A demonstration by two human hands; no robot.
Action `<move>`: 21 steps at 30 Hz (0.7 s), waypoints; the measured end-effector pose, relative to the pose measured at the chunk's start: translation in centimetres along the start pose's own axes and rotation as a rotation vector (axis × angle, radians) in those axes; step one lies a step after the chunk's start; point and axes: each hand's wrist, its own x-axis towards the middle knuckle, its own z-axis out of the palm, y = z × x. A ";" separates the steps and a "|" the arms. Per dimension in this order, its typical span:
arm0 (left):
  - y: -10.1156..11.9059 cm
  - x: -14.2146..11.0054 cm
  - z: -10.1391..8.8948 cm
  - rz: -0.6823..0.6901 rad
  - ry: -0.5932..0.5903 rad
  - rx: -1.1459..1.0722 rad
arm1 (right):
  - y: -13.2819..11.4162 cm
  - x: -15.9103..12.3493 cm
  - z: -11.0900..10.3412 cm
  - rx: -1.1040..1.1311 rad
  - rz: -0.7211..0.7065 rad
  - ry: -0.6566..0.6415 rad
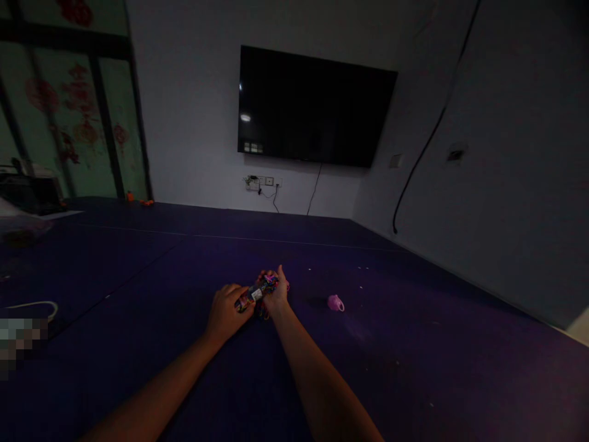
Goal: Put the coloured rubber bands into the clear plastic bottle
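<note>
Two bare forearms (324,377) stretch over the purple floor (184,380) to the hands: the left hand (226,314) grips one end of a labelled pack (250,296), and the right hand (277,298), thumb up, cups the bright strands (270,281) at its other end. The strands look loose, so a hard pull might tangle them; a slack right hand could let some drop. A pink toy (335,302) sits near the right hand, where a sideways swing might knock it.

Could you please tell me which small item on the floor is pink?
The looped item, right of the right hand; the other items near the glass door are orange.
</note>
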 end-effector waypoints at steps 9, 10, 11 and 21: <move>0.0 0.0 0.0 -0.008 -0.010 0.006 | 0.0 -0.3 0.7 0.049 0.106 0.084; -0.1 0.0 0.0 -0.010 -0.012 0.003 | 0.0 -0.4 0.8 0.030 0.090 0.096; -0.1 0.0 0.0 -0.012 -0.014 -0.001 | 0.0 -0.4 0.8 0.006 0.071 0.108; 0.1 0.0 -0.1 -0.004 0.023 -0.047 | 0.2 -0.5 1.0 -0.064 0.040 0.106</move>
